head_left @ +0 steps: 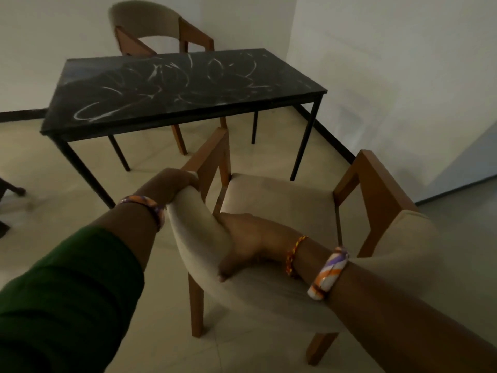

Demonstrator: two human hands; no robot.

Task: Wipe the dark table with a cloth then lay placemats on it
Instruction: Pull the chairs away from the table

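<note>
Beige upholstery covers the curved backrest of the near chair [269, 294], where both hands grip. Head view: the left hand [172, 184] curls over the backrest's left end; the right hand [250, 243] wraps the top edge, thumb pressed on the outer face. The dark table [185, 84], streaked with pale smears, stands beyond the chair, apart from it. A second chair [150, 25] stands behind the table by the wall.

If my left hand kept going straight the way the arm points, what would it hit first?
Already gripping the near chair's backrest, the left hand would likely meet that chair's wooden arm frame first, then the dark table; depth is hard to judge.
</note>
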